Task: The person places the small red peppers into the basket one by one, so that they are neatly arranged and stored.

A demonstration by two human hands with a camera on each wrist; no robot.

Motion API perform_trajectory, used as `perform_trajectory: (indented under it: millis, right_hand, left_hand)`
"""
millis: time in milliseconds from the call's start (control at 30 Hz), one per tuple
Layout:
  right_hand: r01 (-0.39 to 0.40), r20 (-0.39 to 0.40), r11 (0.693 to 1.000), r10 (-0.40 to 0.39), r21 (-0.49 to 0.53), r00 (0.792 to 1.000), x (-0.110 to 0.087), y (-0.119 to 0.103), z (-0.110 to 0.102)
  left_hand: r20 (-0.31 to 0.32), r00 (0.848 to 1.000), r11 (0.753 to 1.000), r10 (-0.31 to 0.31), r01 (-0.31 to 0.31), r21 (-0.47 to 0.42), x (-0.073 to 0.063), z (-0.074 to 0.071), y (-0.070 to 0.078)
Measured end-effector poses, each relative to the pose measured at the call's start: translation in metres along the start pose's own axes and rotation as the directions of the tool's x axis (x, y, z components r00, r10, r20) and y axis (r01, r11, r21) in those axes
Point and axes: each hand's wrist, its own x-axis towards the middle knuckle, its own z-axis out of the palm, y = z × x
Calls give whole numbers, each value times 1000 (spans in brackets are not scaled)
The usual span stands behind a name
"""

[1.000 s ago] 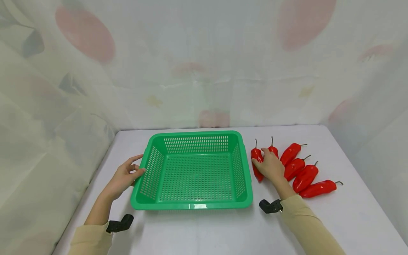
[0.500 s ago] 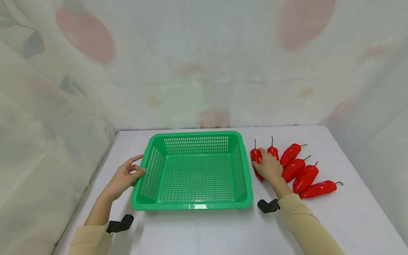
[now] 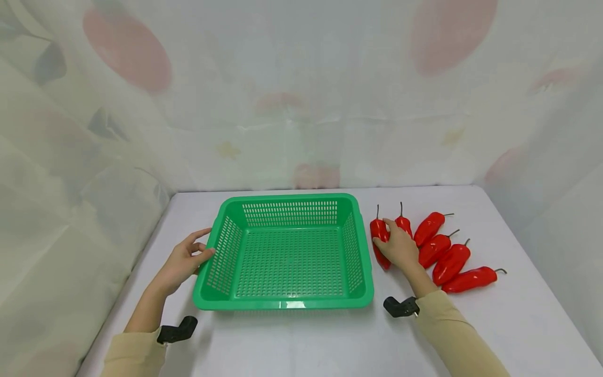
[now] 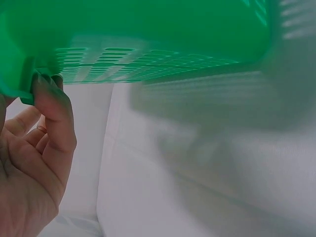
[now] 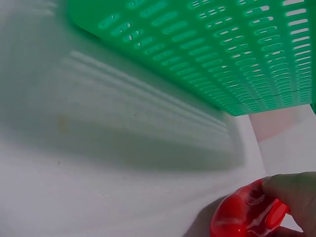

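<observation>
A green plastic basket (image 3: 287,305) with slotted walls stands mid-table, with nothing inside. My left hand (image 3: 181,267) holds its left rim; in the left wrist view, the fingers of that hand (image 4: 54,118) curl under the edge. To the right of the basket, my right hand (image 3: 400,248) pinches the leftmost red pepper (image 3: 378,230), which lies with its stem pointing away. In the right wrist view the thumb (image 5: 294,192) presses on this glossy pepper (image 5: 237,217). A second red pepper (image 3: 403,224) is partly covered by the right hand.
Right of that hand, several more red peppers lie fanned out, among them a far one (image 3: 430,226) and a near one (image 3: 471,279). A white table (image 3: 292,345) carries everything. A patterned cloth (image 3: 292,104) hangs behind and at the sides.
My right hand has shifted very slightly left, and the pepper under its fingers has turned a little. The left hand and the basket have stayed in place.
</observation>
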Motion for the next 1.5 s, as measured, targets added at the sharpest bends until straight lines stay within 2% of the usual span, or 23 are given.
perform_trajectory:
  millis: [467, 1067, 1267, 1500]
  right_hand:
    - [45, -17, 997, -44, 55, 999, 1, -6, -20]
    - [94, -14, 993, -93, 70, 996, 7, -20, -49]
    - [109, -28, 991, -108, 79, 994, 9, -29, -60]
    - [129, -24, 987, -127, 96, 992, 9, -45, -72]
  left_hand:
    - [-3, 1000, 1000, 15, -15, -10, -4, 2, 6]
    - [0, 1000, 999, -9, 9, -39, -3, 2, 6]
    - [-3, 1000, 999, -29, 29, -41, -4, 2, 10]
    - [-7, 999, 999, -33, 33, -23, -4, 2, 6]
